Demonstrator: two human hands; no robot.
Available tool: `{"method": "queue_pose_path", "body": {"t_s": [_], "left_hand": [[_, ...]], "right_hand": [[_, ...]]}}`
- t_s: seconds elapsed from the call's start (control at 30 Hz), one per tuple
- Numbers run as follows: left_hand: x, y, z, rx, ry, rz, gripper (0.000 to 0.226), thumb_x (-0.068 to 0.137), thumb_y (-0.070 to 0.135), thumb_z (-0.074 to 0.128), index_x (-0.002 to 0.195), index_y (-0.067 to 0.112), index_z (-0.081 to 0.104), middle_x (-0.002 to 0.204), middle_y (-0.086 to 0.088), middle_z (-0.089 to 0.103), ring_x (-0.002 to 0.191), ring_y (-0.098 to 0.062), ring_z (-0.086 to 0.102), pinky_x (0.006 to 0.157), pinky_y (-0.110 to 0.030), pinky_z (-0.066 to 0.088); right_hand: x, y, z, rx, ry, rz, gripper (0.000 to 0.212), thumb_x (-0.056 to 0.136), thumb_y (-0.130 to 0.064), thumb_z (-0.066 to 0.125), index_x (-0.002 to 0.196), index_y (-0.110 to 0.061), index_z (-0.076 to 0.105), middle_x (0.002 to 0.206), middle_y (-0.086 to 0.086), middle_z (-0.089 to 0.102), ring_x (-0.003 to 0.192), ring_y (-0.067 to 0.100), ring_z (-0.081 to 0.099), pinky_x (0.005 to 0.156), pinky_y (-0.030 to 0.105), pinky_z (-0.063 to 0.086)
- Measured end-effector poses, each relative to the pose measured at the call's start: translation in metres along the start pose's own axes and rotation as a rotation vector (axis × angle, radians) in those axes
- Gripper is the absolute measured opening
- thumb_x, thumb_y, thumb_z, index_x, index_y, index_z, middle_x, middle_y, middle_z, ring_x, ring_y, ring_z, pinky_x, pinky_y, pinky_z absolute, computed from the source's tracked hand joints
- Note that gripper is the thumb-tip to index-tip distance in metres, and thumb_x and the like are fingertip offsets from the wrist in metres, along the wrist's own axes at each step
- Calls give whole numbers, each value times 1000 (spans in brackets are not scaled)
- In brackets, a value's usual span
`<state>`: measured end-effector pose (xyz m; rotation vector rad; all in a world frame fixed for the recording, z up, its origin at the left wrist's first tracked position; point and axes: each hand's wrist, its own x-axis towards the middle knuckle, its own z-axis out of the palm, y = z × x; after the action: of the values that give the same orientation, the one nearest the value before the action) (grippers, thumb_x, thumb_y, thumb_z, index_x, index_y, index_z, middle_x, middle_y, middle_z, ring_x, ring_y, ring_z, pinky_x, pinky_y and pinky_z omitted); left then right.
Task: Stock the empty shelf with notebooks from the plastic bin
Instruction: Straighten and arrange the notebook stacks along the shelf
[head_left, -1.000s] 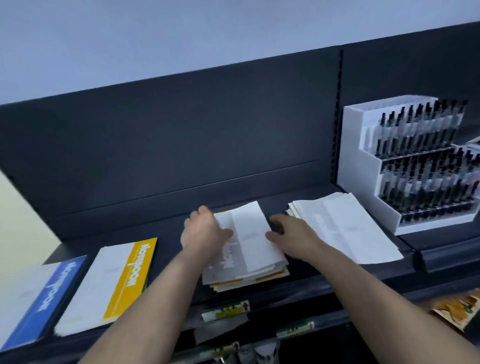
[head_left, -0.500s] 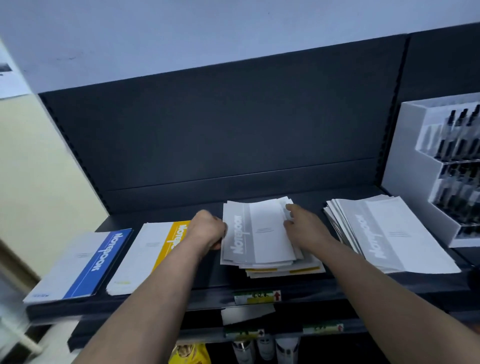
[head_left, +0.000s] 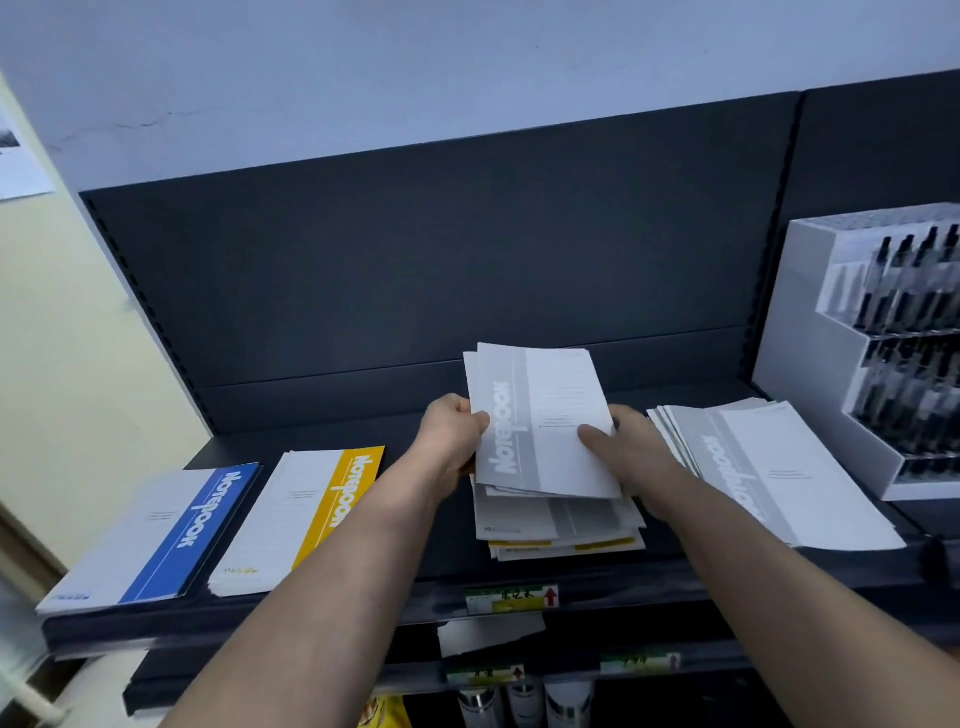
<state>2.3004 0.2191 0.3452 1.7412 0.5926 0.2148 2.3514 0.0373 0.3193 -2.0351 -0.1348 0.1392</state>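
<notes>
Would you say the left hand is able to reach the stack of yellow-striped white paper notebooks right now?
Probably not at once: the left hand grips the lifted grey-striped white notebooks. The way itself looks free, as the yellow-striped stack lies close beside it on the dark shelf.

You are facing a dark grey back panel (head_left: 441, 260) that rises behind the shelf (head_left: 311, 431), with a seam running across it low down. A perforated upright (head_left: 777, 234) divides it from a second dark panel (head_left: 883, 145) on your right. Above both, the wall (head_left: 467, 52) is pale bluish white, with a thin crack (head_left: 140, 124) toward its left. To your left a cream wall (head_left: 67, 338) angles away, and a printed sheet (head_left: 21, 166) is fixed to it at the edge of view. On your right stands a white tiered rack (head_left: 800, 374) of dark pens. The shelf's front edge carries a price label (head_left: 511, 597) with a red arrow. The light is soft and even.
</notes>
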Motion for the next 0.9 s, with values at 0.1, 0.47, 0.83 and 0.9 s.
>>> {"method": "queue_pose_path", "body": {"t_s": [0.1,0.47,0.83,0.9], "left_hand": [[-3,1,9,-10,8,2,21,91,14,61,78,13,45,92,-14,66,76,-27,61,68,-39,51],[-29,34,106,74,-253,39,24,90,-5,50,80,16,47,95,-12,63,94,-34,66,71,-46,60],[-23,15,183,475,-319,147,9,79,15,66,82,8,61,90,-15,69,75,-28,66,68,-36,59],[-16,13,162,663,-183,234,26,79,28,68,97,12,58,100,-9,68,88,-27,64,71,-29,49]], "right_hand": [[-1,0,-7,34,38,-32,31,92,-15,50,123,-14,56,118,4,63,103,25,60,89,41,51],[-8,42,-97,-312,336,93,26,89,-15,43,109,-13,60,111,11,66,97,32,56,78,35,47],[-15,71,-136,-647,114,118,39,97,-34,40,133,-25,52,138,0,55,127,23,49,100,35,44],[-15,65,-124,-639,113,92,39,96,-31,40,133,-25,52,135,1,57,126,24,50,100,33,43]]}}
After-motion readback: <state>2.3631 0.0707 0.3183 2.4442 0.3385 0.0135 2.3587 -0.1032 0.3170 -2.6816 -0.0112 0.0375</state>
